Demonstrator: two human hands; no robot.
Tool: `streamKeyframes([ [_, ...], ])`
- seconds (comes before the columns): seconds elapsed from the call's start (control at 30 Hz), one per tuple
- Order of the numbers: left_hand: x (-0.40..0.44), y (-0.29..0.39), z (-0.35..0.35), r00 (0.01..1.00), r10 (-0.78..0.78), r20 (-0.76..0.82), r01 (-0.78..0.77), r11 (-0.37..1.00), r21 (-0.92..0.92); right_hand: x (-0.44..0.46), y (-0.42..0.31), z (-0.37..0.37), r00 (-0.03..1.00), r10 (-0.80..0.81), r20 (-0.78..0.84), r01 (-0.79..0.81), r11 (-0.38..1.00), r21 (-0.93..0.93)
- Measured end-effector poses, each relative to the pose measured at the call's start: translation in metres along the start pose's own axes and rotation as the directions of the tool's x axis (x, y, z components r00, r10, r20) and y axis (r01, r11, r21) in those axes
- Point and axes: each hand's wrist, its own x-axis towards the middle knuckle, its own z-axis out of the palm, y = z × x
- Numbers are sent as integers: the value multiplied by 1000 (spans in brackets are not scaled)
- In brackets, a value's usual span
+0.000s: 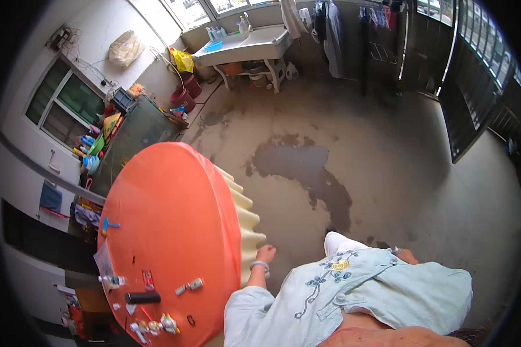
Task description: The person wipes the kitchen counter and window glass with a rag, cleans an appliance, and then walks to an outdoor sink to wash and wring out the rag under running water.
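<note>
My left hand (265,254), with a bracelet at the wrist, hangs beside the cream skirt (246,217) of a round table covered in an orange cloth (162,214). Its fingers are curled, and nothing shows in them. Partly hidden by my pale shirt, my right hand (409,257) is at my other side. A small greyish thing (396,250) shows at its fingers, too small to name. On the cloth lie a black cylinder (142,298), a red packet (148,280), a clear bottle (112,281), a blue T-shaped tool (110,225) and several small items.
Dark wet patches (298,159) mark the concrete floor. A white sink (243,43) stands at the far wall, with dark red buckets (183,99) to its left. Clothes (333,40) hang beside it. At the right, a dark metal door (472,110) stands ajar.
</note>
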Motion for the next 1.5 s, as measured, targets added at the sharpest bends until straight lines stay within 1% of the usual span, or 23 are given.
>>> streamKeyframes([
  [0.03,45,16,-17,998,55,-26,-55,998,-25,24,-9,4,1000,-4,-2,4,1000,4],
  [0.1,106,70,-57,996,72,-50,-73,997,-31,83,-24,7,966,235,104,-229,971,-68],
  [0.13,128,90,-73,994,87,-71,-90,995,-36,111,-45,3,967,232,107,-225,972,-70],
  [0.2,186,107,-99,993,100,-57,-105,991,-88,176,-116,-28,990,63,128,-33,974,-225],
  [0.27,210,91,-117,996,62,59,-58,997,-56,277,-165,-22,986,-162,27,164,969,-187],
  [0.3,218,80,-126,996,50,72,-46,998,-54,279,-249,-61,1000,-18,2,18,989,-147],
  [0.37,242,66,-161,993,-5,119,0,999,43,329,-368,-106,965,-241,-107,232,969,-86],
  [0.4,253,53,-172,994,-58,94,59,998,-14,364,-415,-116,926,-338,-169,324,940,-101],
  [0.5,289,29,-207,974,-224,10,222,956,-190,443,-565,-155,846,-513,-146,507,858,-82],
  [0.53,303,20,-214,961,-276,-16,263,932,-249,457,-611,-168,818,-558,-141,565,825,14],
  [0.6,332,18,-237,920,-390,39,380,866,-324,486,-683,-177,765,-616,-187,634,772,48],
  [0.7,395,15,-274,937,-348,29,334,870,-364,536,-746,-170,756,-632,-171,644,765,23],
  [0.77,449,12,-308,943,-330,52,329,888,-321,571,-755,-157,814,-580,-38,579,815,-27],
  [0.8,478,14,-323,945,-319,77,327,901,-285,577,-753,-149,856,-514,-62,512,858,-38],
  [0.9,599,-6,-366,973,-217,78,226,966,-129,578,-744,-152,954,-284,99,297,942,-158],
  [0.97,675,11,-405,979,-189,70,198,968,-154,579,-731,-157,986,-95,139,121,974,-193],
  [1.0,712,26,-428,990,-133,49,138,984,-116,571,-735,-165,994,-26,106,49,974,-220],
  [1.1,823,82,-489,999,-5,42,4,1000,16,603,-702,-154,984,179,-16,-180,982,-63],
  [1.2,907,138,-534,998,59,21,-60,998,28,651,-722,-167,974,223,36,-219,971,-92],
  [1.23,929,152,-544,996,88,8,-88,996,-9,677,-733,-166,967,251,-37,-253,965,-62],
  [1.33,996,160,-560,993,119,26,-117,991,-64,772,-813,-185,985,114,-132,-112,993,21],
  [1.4,1023,142,-575,991,101,86,-94,993,-76,854,-884,-202,994,-2,-111,-2,999,-36],
  [1.5,1059,92,-596,984,-69,165,67,998,14,914,-1057,-277,976,-196,-95,198,980,15],
])
